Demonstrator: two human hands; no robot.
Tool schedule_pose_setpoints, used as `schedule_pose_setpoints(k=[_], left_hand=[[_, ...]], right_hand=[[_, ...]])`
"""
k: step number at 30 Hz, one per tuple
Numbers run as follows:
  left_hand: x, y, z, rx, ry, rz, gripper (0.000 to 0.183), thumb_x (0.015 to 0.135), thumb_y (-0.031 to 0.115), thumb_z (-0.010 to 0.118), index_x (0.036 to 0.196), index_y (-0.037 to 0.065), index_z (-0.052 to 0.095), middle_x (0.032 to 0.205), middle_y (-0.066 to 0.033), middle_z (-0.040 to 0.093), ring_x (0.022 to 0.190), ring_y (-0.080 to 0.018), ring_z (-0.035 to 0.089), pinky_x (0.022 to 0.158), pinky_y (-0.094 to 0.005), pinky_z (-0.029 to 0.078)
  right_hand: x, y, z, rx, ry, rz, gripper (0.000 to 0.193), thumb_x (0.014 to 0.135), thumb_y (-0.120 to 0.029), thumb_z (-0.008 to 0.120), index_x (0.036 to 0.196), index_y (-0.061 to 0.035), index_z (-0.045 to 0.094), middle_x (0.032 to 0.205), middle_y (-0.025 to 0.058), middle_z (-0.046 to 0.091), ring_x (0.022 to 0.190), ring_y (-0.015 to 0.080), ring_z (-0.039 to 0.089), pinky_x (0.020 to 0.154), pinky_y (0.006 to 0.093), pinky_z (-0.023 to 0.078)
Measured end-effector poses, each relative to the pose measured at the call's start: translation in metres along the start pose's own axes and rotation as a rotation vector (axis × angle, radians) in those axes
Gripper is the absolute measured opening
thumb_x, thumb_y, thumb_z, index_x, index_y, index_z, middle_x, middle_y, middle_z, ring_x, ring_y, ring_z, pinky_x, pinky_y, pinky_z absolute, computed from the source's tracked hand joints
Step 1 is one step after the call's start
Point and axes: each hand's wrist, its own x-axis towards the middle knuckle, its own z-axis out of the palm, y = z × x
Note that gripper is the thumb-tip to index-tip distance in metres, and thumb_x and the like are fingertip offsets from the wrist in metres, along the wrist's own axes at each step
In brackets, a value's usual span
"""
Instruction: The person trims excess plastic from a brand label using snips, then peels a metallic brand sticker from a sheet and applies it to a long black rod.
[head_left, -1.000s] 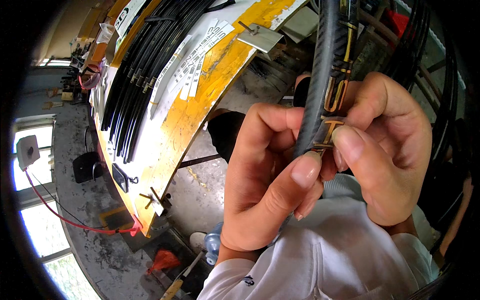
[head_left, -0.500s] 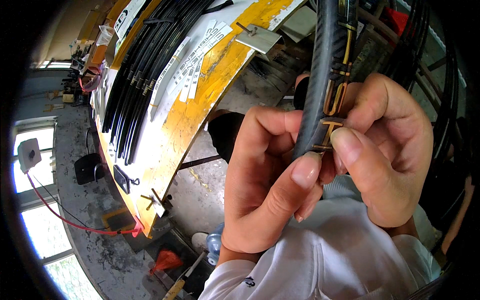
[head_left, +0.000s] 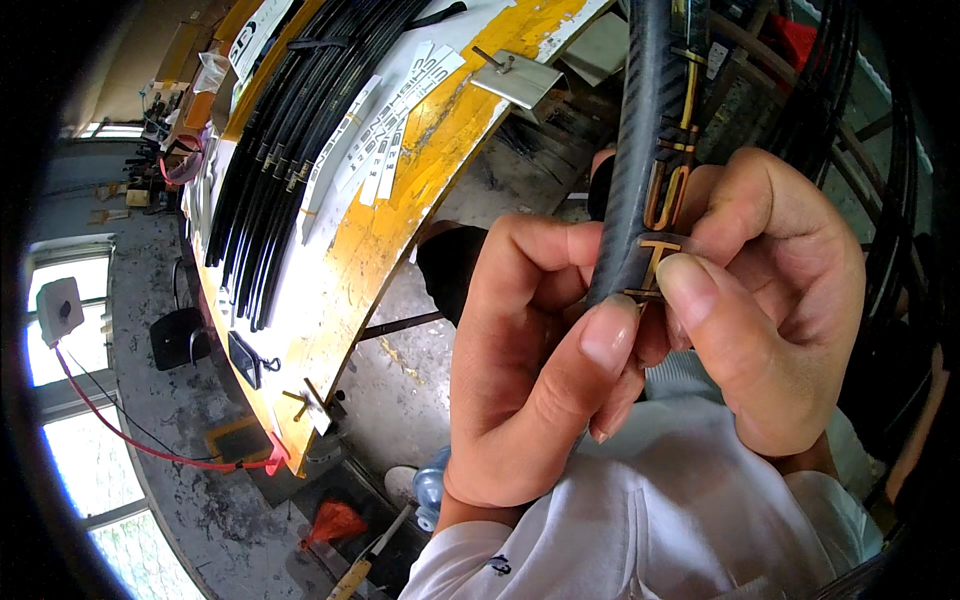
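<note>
A curved carbon-fibre wheel rim (head_left: pixel 638 150) with a dark weave comes down from the upper edge into my hands. Gold-outlined letters on a decal strip (head_left: pixel 664 195) run along its right side. My left hand (head_left: pixel 535 370) is closed round the lower part of the rim, the thumb pressing by the last letter's bottom edge. From the right, my right hand (head_left: pixel 780 310) pinches at the decal's edge, its thumb tip beside that letter. The right fingertips are partly hidden behind the thumb and rim.
On the left, a yellow-and-white worktable (head_left: pixel 405 215) carries a stack of black rims (head_left: pixel 275 160) and white printed strips (head_left: pixel 385 150). Metal clamp plates (head_left: pixel 515 80) sit at its edge. More black hoops (head_left: pixel 890 180) stand at the far right. A blue bottle (head_left: pixel 430 485) is on the floor.
The rim has shifted very slightly to the left at the top. Both hands keep nearly the same hold, and the left thumb has moved a little.
</note>
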Motion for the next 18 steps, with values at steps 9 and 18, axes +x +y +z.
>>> schedule_pose_setpoints(k=[9,18], left_hand=[[0.001,-0.003,0.001,-0.021,0.012,0.012,0.028,0.081,0.019,0.053,0.094,-0.003,0.041,0.067,-0.0099,0.049,0.037,-0.0049,0.033,0.033,-0.0181,0.026],[-0.001,0.000,-0.011,-0.076,-0.138,-0.033,0.025,0.088,0.013,0.051,0.104,0.000,0.037,0.081,-0.0127,0.054,0.046,-0.0048,0.039,0.042,-0.0170,0.031]], right_hand=[[0.002,-0.013,0.011,-0.050,0.047,0.066,0.011,0.080,-0.002,0.055,0.080,-0.0033,0.043,0.103,0.0219,0.057,0.065,0.0039,0.050,0.056,0.0172,0.042],[0.004,0.001,0.000,-0.033,-0.075,-0.069,0.010,0.079,0.000,0.053,0.083,-0.0018,0.044,0.098,0.0187,0.057,0.081,0.0098,0.053,0.066,0.0201,0.044]])
